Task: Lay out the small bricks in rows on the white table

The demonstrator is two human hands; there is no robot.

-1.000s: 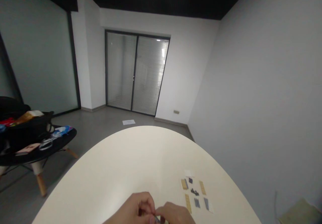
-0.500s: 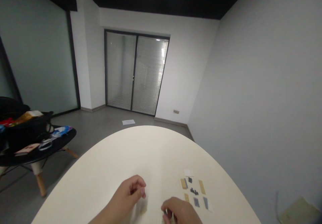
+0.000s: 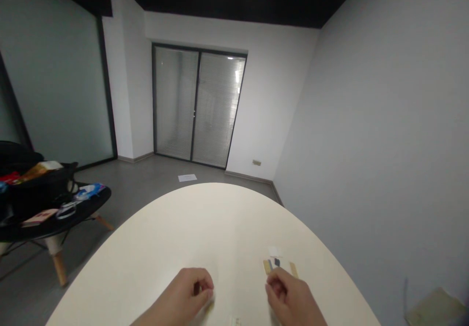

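Note:
My left hand (image 3: pixel 192 292) is over the near middle of the round table, its thumb and fingers curled together. Whatever may be in that pinch is hidden. A small tan piece (image 3: pixel 209 308) shows just below its fingertips. My right hand (image 3: pixel 293 294) is over the group of small flat pieces, with fingers bent toward the thumb; I cannot make out anything between them. Beyond it show a tan piece with a blue edge (image 3: pixel 267 267), a dark piece (image 3: pixel 277 262) and another tan piece (image 3: pixel 293 269). The hand covers other pieces.
The cream round table (image 3: pixel 220 218) has a white slip (image 3: pixel 273 251) at the far side of the pieces. A small pale item (image 3: pixel 235 321) lies at the bottom edge of view. To the left, a black chair (image 3: pixel 84 209) carries a black bag (image 3: pixel 40 192) and loose items.
My right hand has moved right and slightly forward from the near middle to over the pieces. The dark bit seen at its fingers no longer shows. My left hand has lowered slightly.

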